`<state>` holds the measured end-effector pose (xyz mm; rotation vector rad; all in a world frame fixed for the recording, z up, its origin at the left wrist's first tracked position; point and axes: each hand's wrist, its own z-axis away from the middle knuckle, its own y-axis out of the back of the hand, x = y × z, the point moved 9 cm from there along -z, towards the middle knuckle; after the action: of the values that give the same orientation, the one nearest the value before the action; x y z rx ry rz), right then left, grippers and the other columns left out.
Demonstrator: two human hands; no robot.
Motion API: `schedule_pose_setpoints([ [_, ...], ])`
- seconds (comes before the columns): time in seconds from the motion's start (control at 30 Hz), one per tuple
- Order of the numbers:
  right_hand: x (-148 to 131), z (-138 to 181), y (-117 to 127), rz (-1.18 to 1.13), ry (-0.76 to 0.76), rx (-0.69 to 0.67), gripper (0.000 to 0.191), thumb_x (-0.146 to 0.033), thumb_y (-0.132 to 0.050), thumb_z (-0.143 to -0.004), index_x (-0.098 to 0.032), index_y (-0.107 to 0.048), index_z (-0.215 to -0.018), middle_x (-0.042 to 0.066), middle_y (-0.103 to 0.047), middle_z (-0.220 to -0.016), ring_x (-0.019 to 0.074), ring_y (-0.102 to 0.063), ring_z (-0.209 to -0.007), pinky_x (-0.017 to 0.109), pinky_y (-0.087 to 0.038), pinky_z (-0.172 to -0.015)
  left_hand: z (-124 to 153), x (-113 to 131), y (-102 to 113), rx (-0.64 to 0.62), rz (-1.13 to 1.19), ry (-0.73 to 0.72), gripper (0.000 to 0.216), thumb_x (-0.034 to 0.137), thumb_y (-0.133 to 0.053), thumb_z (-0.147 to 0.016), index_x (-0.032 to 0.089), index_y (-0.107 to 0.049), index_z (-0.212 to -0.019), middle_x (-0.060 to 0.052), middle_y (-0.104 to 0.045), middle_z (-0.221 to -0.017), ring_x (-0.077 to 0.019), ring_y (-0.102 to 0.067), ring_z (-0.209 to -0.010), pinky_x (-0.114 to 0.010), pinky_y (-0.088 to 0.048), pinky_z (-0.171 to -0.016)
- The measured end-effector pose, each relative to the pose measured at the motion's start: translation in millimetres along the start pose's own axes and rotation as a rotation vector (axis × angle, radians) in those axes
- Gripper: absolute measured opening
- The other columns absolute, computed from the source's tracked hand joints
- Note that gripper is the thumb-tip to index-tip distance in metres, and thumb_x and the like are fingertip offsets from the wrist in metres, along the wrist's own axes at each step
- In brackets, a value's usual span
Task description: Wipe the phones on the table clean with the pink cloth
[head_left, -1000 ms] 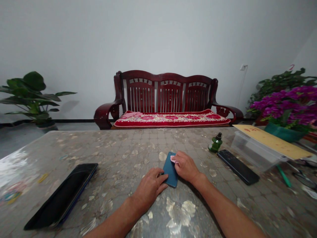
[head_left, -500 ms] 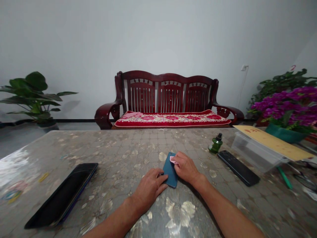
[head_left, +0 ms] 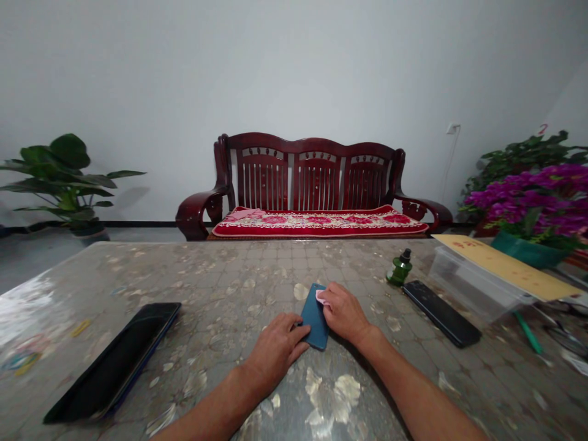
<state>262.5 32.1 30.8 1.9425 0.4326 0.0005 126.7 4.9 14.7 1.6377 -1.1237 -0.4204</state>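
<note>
Nearest me, the person's left hand (head_left: 275,350) lies palm-down on the patterned table (head_left: 220,269). Its fingers are loosely spread and grip nothing; the fingertips rest against the near left edge of a blue phone (head_left: 314,321). The phone lies flat in the middle of the table, between the two hands. The right hand (head_left: 343,312) sits on the phone's far end, fingers curled around a small pink cloth (head_left: 321,298) and pressing it to the phone's surface.

Over the last second almost nothing has shifted. The cloth has stayed at the same far corner, the phone has not slid, and the left hand has kept its brace. If the cloth is rubbing at all, it is in very short strokes over one spot.

Off to the left lies a large dark tablet (head_left: 114,361). To the right are a black phone (head_left: 441,312), a green pen (head_left: 526,327) and a clear plastic box (head_left: 463,278) with a yellow envelope (head_left: 505,266) on it. A small green bottle (head_left: 399,267) stands just beyond the black phone. Past the table stands a red wooden bench (head_left: 312,177) against the wall, with a potted plant (head_left: 59,177) at the left and purple flowers (head_left: 537,199) at the right.
</note>
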Motion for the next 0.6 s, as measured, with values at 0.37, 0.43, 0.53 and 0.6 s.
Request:
schedule_pose_setpoints([
  [0.37,13.0,-1.9,1.0,-0.024,-0.030,-0.010,0.028,0.000,-0.049,-0.078,-0.020,-0.067,-0.088,0.004,-0.058,-0.087,0.0169,-0.054,-0.085,0.024,-0.041,-0.077,0.5,-2.3,-4.3,0.013,-0.008,0.001,0.023,0.019,-0.068,-0.088,0.023,-0.067,-0.110,-0.006,-0.065,-0.110,-0.0227,-0.063,-0.098,-0.036,-0.055,-0.086],
  [0.43,6.4,-0.5,0.1,-0.071,0.018,-0.030,0.028,0.001,-0.049,-0.077,-0.020,-0.066,-0.085,0.003,-0.057,-0.085,0.0159,-0.054,-0.082,0.023,-0.040,-0.074,1.0,-2.1,-4.5,0.024,-0.012,-0.005,0.021,0.019,-0.067,-0.088,0.023,-0.067,-0.110,-0.006,-0.065,-0.110,-0.0228,-0.063,-0.098,-0.036,-0.055,-0.086],
  [0.53,-8.2,2.2,-2.2,-0.146,0.123,-0.072,0.028,0.002,-0.049,-0.074,-0.021,-0.065,-0.081,0.002,-0.057,-0.083,0.0151,-0.054,-0.081,0.023,-0.040,-0.073,1.5,-1.2,-5.1,0.018,-0.017,0.007,0.021,0.019,-0.068,-0.087,0.023,-0.068,-0.108,-0.005,-0.066,-0.107,-0.0231,-0.063,-0.095,-0.036,-0.055,-0.084],
  [0.6,-6.0,0.9,-2.3,-0.152,0.106,-0.062,0.030,0.002,-0.049,-0.073,-0.021,-0.066,-0.082,0.002,-0.057,-0.083,0.0155,-0.055,-0.081,0.023,-0.041,-0.073,1.8,0.8,-6.0,0.003,-0.012,0.017,0.022,0.017,-0.069,-0.086,0.023,-0.068,-0.107,-0.005,-0.067,-0.106,-0.0230,-0.063,-0.094,-0.036,-0.055,-0.083],
])
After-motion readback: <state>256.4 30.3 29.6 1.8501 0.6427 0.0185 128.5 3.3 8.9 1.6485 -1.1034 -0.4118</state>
